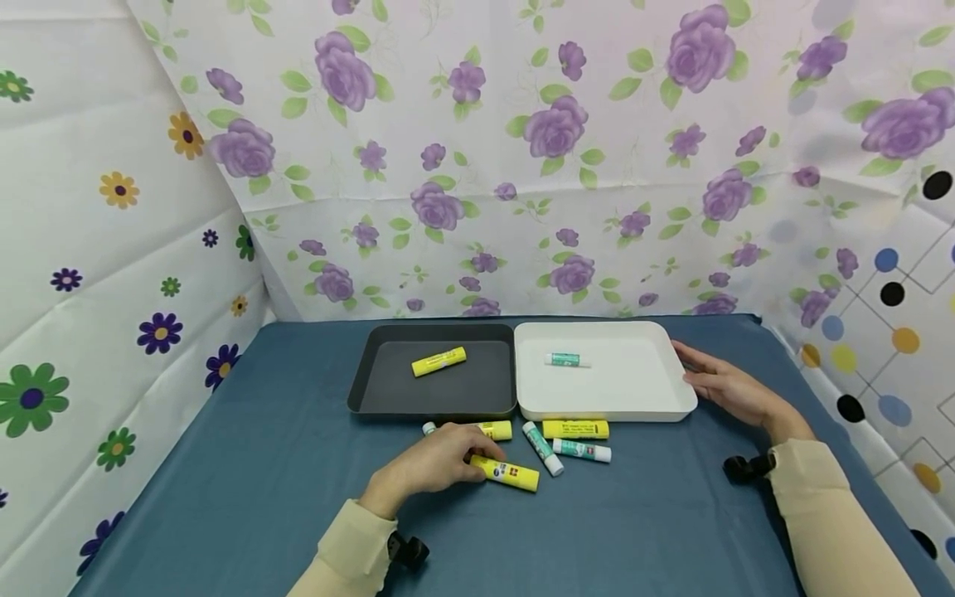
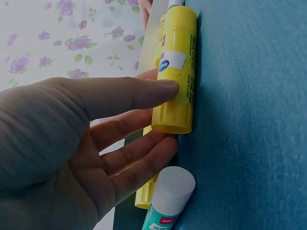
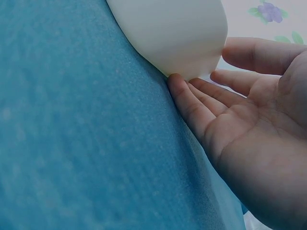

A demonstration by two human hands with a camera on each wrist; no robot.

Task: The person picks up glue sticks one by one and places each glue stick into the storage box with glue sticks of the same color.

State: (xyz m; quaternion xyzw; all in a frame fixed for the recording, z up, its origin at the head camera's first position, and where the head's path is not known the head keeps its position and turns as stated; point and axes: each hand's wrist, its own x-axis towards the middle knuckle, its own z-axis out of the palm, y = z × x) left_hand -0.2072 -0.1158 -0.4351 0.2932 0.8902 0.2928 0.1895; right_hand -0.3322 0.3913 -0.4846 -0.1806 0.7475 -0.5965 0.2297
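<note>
My left hand pinches the end of a yellow glue stick, just in front of the trays. In the left wrist view the thumb lies on the label side of this glue stick, the other fingers behind it. The fingers of my right hand touch the right side of the white tray; in the right wrist view they lie fairly straight against the tray's wall. A green-and-white glue stick lies in that tray. The black tray beside it holds a yellow glue stick.
Along the trays' front edge lie yellow glue sticks, one at the white tray and one partly behind my left hand. Green-and-white glue sticks lie close by. A blue cloth covers the table; flowered sheets hang behind.
</note>
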